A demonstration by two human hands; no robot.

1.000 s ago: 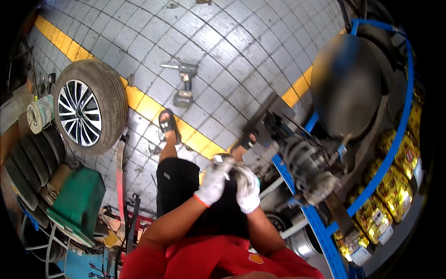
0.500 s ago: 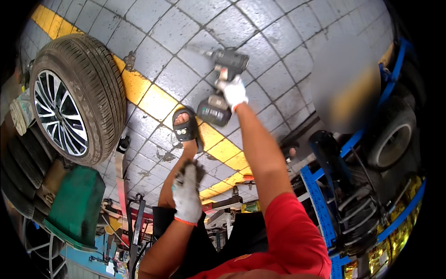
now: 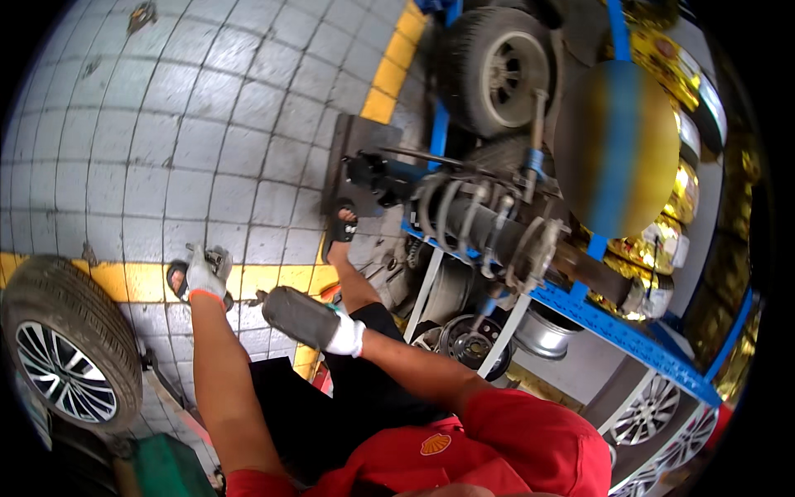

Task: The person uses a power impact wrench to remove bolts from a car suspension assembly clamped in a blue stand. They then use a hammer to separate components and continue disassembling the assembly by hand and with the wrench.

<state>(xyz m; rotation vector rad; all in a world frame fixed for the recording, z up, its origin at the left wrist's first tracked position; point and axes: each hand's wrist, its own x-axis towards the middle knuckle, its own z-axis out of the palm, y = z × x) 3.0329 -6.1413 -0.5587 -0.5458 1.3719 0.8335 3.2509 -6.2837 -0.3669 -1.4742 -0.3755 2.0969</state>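
Note:
My right hand (image 3: 346, 335), in a white glove, is wrapped round a cordless impact wrench (image 3: 298, 317). The tool's dark battery base faces me and hides most of its body. My left hand (image 3: 207, 277), in a white glove with an orange cuff, is stretched out ahead on the left with its fingers curled. Small dark shapes show at its fingertips, too small to name. Below and left of that hand stands a car wheel (image 3: 124, 356) with its tyre on and a black and silver rim.
On the right, a blue metal rack (image 3: 646, 335) carries tyres and rims. In front of it is a shock absorber with a coil spring (image 3: 451, 207). A green bin (image 3: 170, 468) stands at lower left. A yellow line (image 3: 132, 283) crosses the grey tiled floor. My sandalled feet are apart.
My view has swung to the right, toward the rack. The impact wrench has come back close to my legs in my right hand. My left hand has reached forward and left.

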